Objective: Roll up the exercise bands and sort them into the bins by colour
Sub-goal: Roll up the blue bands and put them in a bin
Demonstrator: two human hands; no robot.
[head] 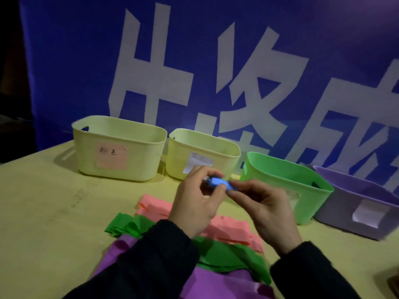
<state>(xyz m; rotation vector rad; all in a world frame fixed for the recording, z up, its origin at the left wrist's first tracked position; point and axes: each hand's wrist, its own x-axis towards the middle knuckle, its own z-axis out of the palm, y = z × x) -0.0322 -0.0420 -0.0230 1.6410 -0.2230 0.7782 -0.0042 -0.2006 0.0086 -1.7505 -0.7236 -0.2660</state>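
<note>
A small rolled blue band (pixel 218 182) is held above the table between both hands. My left hand (pixel 196 201) pinches its left end, and my right hand (pixel 265 210) pinches its right end with thumb and fingers. Under my wrists lie loose bands: pink (pixel 228 229), green (pixel 228 255) and purple (pixel 216 285). Along the back stand several bins: a pale yellow bin with a pink label (pixel 116 167), a second pale yellow bin with a white label (pixel 179 165), a green bin (pixel 311 190) and a purple bin (pixel 345 212).
The yellow table top (pixel 54 212) stretches bare to the left of the band pile. A blue banner with large white characters (pixel 194 72) hangs right behind the bins. At the far right edge a dark object (pixel 390 281) juts in.
</note>
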